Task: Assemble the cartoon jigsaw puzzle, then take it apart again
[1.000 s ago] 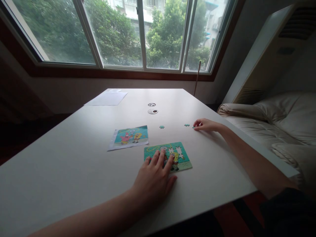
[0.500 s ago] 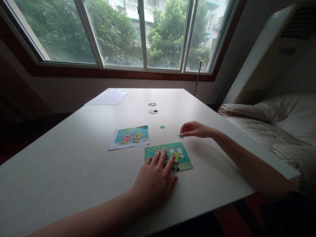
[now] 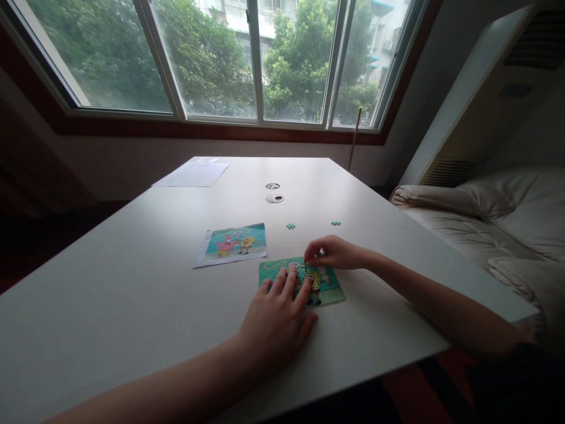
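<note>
A green cartoon jigsaw puzzle (image 3: 329, 294) lies flat on the white table. My left hand (image 3: 278, 312) rests on its left part, fingers spread, covering some of the picture. Over the puzzle's upper edge, my right hand (image 3: 331, 252) is closed in a pinch on a small puzzle piece, mostly hidden by the fingertips, beside the white gap in the picture. Two loose green pieces lie farther back: one puzzle piece (image 3: 291, 226) behind the puzzle and another piece (image 3: 336, 223) beyond my right hand.
A printed picture sheet (image 3: 236, 242) with the cartoon characters lies left of the puzzle. Two round flat items, a disc (image 3: 274, 198) and a patterned disc (image 3: 272, 186), are farther back. White paper (image 3: 194, 175) lies at the far left of the table (image 3: 132, 282). A padded seat (image 3: 463, 224) stands to the right.
My right hand has moved left and toward me with the puzzle piece, onto the puzzle's upper edge. A loose piece behind it now shows. My left hand has stayed put.
</note>
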Demonstrator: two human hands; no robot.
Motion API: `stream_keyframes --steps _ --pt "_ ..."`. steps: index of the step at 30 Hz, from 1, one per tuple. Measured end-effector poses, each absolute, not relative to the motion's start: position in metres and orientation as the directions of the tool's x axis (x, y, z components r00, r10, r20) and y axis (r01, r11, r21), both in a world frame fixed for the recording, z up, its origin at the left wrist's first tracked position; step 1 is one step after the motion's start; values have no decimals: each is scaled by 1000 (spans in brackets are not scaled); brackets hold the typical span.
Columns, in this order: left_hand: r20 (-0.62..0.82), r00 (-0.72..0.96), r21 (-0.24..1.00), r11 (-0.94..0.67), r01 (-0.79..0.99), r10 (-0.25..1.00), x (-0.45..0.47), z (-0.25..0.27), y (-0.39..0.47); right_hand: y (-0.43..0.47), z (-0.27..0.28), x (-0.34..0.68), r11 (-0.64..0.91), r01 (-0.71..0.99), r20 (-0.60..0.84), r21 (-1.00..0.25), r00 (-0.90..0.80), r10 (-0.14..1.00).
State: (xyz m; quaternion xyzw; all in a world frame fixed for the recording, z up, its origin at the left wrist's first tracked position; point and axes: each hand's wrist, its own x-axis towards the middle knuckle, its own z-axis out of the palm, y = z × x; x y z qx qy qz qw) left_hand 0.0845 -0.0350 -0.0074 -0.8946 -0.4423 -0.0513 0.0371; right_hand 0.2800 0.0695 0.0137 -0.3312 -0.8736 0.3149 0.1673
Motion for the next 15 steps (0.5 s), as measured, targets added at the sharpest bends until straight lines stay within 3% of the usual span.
stream_keyframes --steps 15 --pt "117 602 -16 -605 796 790 85 -7 -35 66 12 274 647 524 146 -553 -704 695"
